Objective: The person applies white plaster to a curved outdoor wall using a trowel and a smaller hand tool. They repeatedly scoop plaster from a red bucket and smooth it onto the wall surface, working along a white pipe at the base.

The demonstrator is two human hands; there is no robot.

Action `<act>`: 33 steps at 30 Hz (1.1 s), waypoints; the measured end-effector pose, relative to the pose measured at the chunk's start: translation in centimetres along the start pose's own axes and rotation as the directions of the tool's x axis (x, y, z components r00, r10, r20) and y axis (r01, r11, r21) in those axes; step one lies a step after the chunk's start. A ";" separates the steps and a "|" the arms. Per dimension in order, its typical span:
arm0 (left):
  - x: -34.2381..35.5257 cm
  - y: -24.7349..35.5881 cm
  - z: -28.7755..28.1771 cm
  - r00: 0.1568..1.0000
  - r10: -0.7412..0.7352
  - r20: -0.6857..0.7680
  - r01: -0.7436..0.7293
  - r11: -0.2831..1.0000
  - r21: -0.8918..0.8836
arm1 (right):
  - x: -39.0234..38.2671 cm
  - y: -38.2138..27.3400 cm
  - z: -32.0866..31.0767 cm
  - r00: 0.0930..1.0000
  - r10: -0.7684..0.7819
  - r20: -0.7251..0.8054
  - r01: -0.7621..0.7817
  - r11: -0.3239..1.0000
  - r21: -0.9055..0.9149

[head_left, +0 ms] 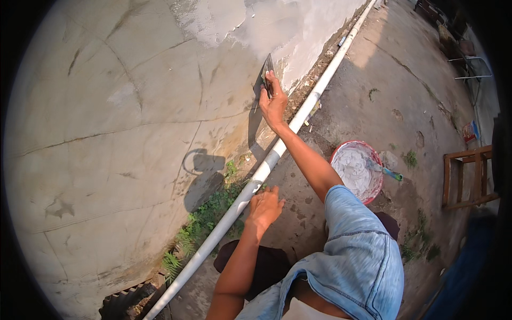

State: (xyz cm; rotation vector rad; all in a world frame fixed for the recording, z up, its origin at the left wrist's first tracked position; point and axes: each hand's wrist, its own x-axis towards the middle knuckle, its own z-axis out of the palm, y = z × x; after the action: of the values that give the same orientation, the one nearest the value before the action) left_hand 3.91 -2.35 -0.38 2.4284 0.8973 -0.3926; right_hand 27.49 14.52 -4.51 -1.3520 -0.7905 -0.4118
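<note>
My right hand grips a thin dark metal plastering blade against the cracked concrete wall, at the lower edge of a patch of pale wet plaster. My left hand is lower, beside a long white pipe running along the wall's foot; its fingers are loosely bent and apart, with nothing visible in them, and I cannot tell if they touch the pipe. Right of my right forearm stands a red-rimmed tub of white paste with a scraper lying in it.
A wooden stool stands on the cracked concrete ground at the right, below a small colourful packet and a metal-framed chair. Small plants grow along the wall's foot. A corrugated sheet shows at the bottom left.
</note>
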 end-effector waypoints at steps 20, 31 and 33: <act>0.1 0.2 0.1 1.000 0.008 -0.022 -0.008 1.000 -0.004 | -1.7 -4.3 -1.7 0.989 0.109 0.103 -0.127 0.976 0.178; -1.3 -0.9 -0.3 0.999 -0.024 -0.045 0.024 1.000 0.000 | 14.2 3.2 -5.4 0.890 0.422 -0.172 -0.439 0.895 -0.078; -1.3 -0.9 -0.4 0.999 -0.016 -0.040 0.016 1.000 -0.001 | 16.9 6.8 -4.8 0.887 0.445 -0.126 -0.455 0.888 -0.067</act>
State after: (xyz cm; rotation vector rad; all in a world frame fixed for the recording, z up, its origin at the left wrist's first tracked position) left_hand 2.35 -2.20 0.17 2.4381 0.9341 -0.3511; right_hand 44.89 14.13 2.60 -1.5387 -0.3491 -0.1511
